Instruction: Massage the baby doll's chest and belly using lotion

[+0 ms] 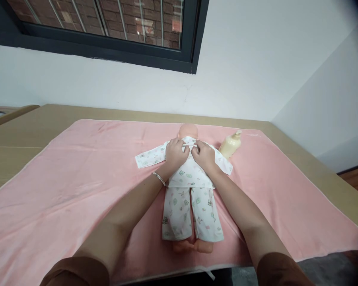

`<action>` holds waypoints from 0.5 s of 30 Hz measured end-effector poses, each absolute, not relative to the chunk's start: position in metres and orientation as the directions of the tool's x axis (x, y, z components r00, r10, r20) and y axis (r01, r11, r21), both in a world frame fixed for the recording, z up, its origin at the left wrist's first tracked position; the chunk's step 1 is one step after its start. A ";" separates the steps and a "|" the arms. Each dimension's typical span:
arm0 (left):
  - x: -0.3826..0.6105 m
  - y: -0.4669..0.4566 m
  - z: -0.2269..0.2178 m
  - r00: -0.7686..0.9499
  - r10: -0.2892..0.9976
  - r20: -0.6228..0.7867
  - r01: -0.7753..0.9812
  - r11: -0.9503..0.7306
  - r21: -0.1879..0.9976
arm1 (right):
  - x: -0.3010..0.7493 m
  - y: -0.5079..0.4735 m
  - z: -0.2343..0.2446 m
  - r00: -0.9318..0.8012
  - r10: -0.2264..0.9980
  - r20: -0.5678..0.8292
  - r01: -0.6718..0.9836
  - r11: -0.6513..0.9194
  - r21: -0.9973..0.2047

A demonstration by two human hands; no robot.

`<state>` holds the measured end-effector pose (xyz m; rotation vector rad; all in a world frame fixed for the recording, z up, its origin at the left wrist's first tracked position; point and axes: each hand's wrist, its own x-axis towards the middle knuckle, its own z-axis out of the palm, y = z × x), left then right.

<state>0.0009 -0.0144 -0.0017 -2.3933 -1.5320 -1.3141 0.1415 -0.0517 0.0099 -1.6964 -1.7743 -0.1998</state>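
Observation:
A baby doll (188, 130) in a white printed shirt (191, 174) and matching trousers (176, 212) lies on a pink blanket (92, 167), feet towards me. At the upper part of the shirt, just below the head, my left hand (177, 153) pinches the white cloth. My right hand (204, 154) grips the same cloth close by, and a narrow raised fold runs between the two sets of fingers. Both sleeves are spread outwards. Whether the doll's arms are inside them I cannot tell. The face is not visible.
To the right of the doll, a pale yellow pump bottle (230, 145) leans on the blanket. Beneath it is a wooden table (131, 114), its far side against a white wall (235, 59). A dark-framed window (193, 47) is above.

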 end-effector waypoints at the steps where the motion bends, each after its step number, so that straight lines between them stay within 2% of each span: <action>1: 0.001 -0.015 -0.001 0.158 0.754 0.637 0.752 -0.511 0.417 | 0.141 -0.052 0.010 0.069 0.834 0.548 0.929 0.147 -0.340; 7: 0.001 -0.014 -0.001 0.148 0.795 0.589 0.758 -0.474 0.448 | 0.142 -0.050 0.009 0.057 0.850 0.524 0.915 0.165 -0.368; 15: 0.000 -0.003 -0.004 0.252 0.830 0.498 0.758 -0.489 0.432 | 0.149 -0.037 0.003 -0.090 0.869 0.487 0.923 0.256 -0.287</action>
